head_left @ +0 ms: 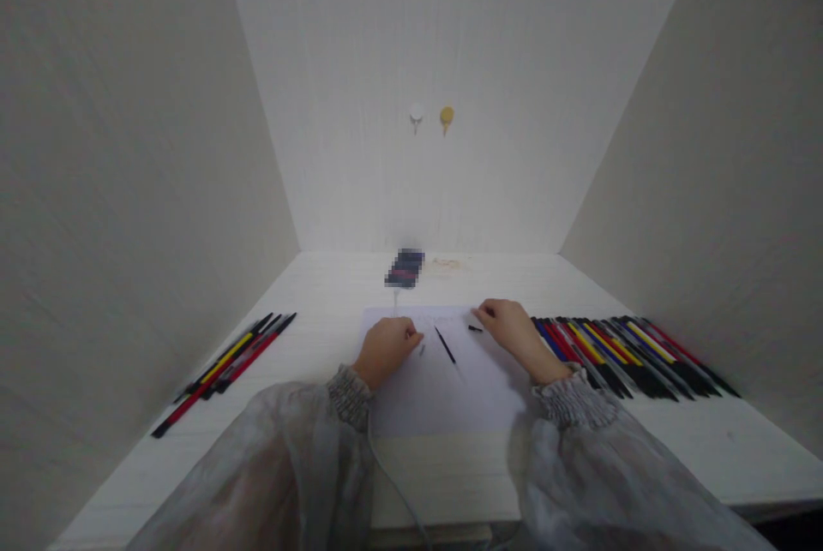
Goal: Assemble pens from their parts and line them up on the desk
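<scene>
A white sheet of paper lies on the table in front of me. Over its left side, my left hand is closed in a pinch, and I cannot make out anything between its fingers. Just by those fingertips lies a small grey piece. A thin black stick like a pen refill rests slantwise on the paper between my hands. My right hand is at the sheet's upper right, fingers curled together; whatever they hold, if anything, is hidden. Near its fingertips is a short black piece like a pen cap.
Several pens lie at the left, and a long row of coloured pens lies at the right. A pixelated dark device with a white cable is behind the paper. Two hooks are on the back wall; side walls enclose the table.
</scene>
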`<state>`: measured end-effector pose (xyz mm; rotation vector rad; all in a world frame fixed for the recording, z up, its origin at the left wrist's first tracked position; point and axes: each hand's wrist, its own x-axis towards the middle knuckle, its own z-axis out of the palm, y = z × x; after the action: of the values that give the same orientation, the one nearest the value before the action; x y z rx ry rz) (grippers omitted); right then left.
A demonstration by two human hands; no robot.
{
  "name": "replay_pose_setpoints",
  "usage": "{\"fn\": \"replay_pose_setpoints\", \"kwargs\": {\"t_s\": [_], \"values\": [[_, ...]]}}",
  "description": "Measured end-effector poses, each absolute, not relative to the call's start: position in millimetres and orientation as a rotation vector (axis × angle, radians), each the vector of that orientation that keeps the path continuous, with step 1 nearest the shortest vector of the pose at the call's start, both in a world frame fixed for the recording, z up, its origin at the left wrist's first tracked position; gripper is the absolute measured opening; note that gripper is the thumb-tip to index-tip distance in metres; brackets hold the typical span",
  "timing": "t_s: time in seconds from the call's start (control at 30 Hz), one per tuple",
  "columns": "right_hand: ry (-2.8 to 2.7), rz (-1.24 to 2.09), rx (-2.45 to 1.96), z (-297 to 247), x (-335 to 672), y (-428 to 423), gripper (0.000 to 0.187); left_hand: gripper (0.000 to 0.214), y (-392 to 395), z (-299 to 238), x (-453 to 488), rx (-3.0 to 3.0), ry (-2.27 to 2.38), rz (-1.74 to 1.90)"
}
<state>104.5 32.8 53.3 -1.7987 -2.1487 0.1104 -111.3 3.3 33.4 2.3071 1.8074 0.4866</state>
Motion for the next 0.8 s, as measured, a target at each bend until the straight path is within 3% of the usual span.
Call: {"fn": "replay_pose_setpoints", "kwargs": {"t_s": [0.3,0.8], "values": [[-2.3,0.219,-1.937,44,110,37,0.021,0.026,7,28,-118,2.15,1.967,0.455],[-2.373,0.127,-2.171,49,114,32,0.024,0.022,9,23,-118,2.135,1.896,0.51]]}}
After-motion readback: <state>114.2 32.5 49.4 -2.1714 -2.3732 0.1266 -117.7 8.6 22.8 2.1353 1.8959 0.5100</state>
